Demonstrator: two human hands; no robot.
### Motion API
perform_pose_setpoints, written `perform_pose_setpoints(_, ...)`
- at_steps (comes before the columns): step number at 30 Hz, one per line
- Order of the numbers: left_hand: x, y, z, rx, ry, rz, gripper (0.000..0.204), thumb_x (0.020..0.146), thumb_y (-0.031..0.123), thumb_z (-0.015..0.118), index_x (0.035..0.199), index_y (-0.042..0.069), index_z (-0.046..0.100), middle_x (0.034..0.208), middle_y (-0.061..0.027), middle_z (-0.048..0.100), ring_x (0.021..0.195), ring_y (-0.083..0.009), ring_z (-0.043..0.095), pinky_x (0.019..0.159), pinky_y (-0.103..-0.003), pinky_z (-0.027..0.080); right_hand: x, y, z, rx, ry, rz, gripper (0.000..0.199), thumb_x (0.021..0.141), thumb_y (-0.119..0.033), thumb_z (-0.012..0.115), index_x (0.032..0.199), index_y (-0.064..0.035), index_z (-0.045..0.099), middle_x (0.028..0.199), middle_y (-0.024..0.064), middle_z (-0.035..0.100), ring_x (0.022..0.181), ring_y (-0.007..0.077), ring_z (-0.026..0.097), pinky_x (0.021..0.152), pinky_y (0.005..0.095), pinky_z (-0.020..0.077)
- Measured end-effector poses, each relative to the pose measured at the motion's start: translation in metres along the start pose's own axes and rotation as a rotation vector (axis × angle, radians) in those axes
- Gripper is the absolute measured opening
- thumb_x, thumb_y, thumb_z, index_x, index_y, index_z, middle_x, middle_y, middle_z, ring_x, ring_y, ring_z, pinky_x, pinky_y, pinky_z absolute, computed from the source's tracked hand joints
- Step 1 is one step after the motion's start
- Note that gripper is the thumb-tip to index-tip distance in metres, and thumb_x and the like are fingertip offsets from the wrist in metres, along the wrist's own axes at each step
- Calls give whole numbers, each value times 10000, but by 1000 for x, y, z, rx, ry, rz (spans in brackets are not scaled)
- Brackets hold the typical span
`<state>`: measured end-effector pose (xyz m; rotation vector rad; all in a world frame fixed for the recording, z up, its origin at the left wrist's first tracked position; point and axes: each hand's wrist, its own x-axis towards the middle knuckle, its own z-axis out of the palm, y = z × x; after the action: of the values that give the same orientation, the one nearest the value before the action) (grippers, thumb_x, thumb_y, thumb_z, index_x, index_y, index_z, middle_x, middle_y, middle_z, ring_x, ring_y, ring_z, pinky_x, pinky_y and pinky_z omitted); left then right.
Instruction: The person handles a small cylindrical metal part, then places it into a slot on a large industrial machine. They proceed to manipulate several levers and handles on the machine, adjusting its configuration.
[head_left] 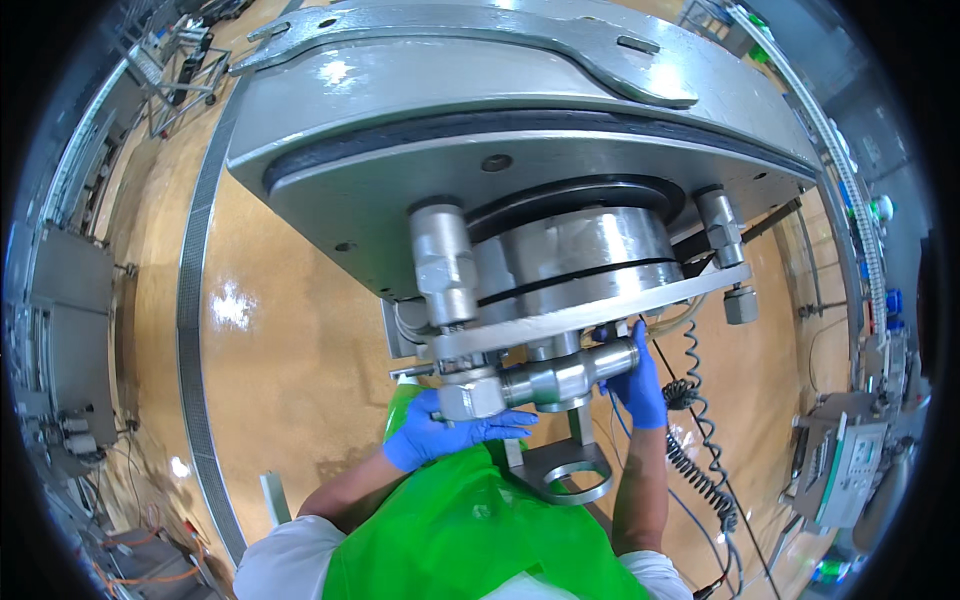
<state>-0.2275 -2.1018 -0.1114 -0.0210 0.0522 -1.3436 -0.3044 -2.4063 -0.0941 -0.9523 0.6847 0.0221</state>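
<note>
A round steel machine head [585, 245] juts toward me, with a flat metal plate [600, 300] across its front. Below that plate runs a steel pipe fitting [565, 380] with a large hex nut [470, 396] near its left end. My left hand [445, 437], in a blue glove, lies just under the nut with its fingers stretched out toward the right. Around the right end of the pipe fitting my right hand [640, 385], also blue-gloved, is closed; part of its fingers is hidden behind the metal. A bracket with a ring [570, 470] hangs beneath the fitting, close to my green apron.
A large flat wrench-shaped metal bar [480, 30] lies on top of the machine housing [330, 110]. Coiled black cables [705, 470] hang at the right, beside a control panel [845, 470]. A drain grate [197, 270] crosses the tan floor on the left.
</note>
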Motion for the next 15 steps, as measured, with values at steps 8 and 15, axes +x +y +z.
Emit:
perform_pose_setpoints(8,-29,79,26,934,48,-480,514,987,365,475,1344,0,410,1173,-133,621,897,-159,648,805,-301,525,-157,-28,83,-330,588,-529,212,913,-158,493,797,-1,576,612,53,519,475,123,495,438,251,424)
perform_pose_setpoints(15,-9,103,62,864,124,-767,399,985,351,480,1226,33,488,1071,-105,647,769,-126,621,749,-275,504,-158,74,224,-387,701,32,190,935,-166,487,975,-23,607,699,42,577,584,115,561,533,252,467)
